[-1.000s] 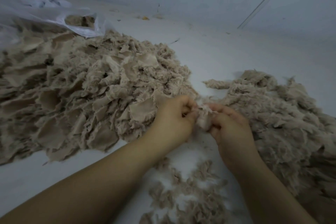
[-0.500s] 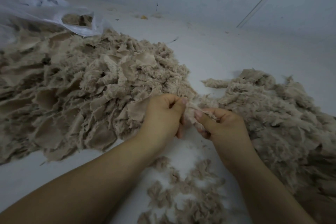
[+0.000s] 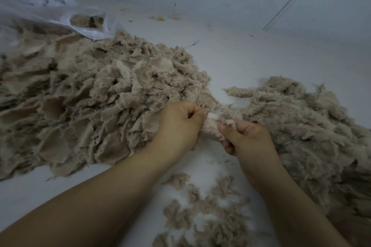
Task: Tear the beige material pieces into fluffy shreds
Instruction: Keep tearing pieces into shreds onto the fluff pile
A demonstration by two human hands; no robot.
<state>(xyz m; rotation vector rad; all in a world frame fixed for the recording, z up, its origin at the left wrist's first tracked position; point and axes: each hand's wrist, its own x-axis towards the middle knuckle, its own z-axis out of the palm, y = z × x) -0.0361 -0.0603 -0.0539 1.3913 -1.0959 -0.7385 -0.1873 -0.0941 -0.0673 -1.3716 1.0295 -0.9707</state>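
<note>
Head view: a beige piece (image 3: 210, 128) is pinched at frame centre, gripped by the left hand (image 3: 178, 124) and the right hand (image 3: 249, 138), fingers curled on it. The untorn pile (image 3: 80, 102) fills the left, fluffy shreds (image 3: 301, 126) the right. The grip appears shallow; fibres could slip free untorn, or clumps be dropped among the scattered tufts (image 3: 200, 216) below.

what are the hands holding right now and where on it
One beige piece, stretched between them: the left hand pinches its left end, the right hand its right end.
</note>
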